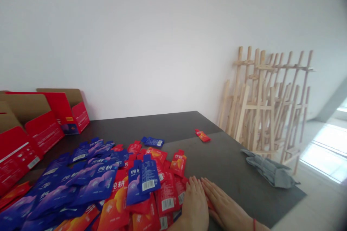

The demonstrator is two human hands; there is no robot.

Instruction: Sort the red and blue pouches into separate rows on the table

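Observation:
A large heap of blue pouches point(94, 182) and red pouches point(168, 196) covers the left part of a dark table point(233, 168). Both my hands rest at the heap's right edge, near the table's front. My left hand point(194, 205) lies flat with fingers together on the red pouches. My right hand point(223, 205) lies flat beside it, fingers stretched out, with a red pouch partly showing between the two hands. Neither hand grips anything.
Open red cardboard boxes point(40, 126) stand at the left back of the table. A single red pouch point(202, 135) lies apart further back. A grey cloth point(271, 169) sits at the right edge. Wooden easels point(268, 104) lean against the white wall.

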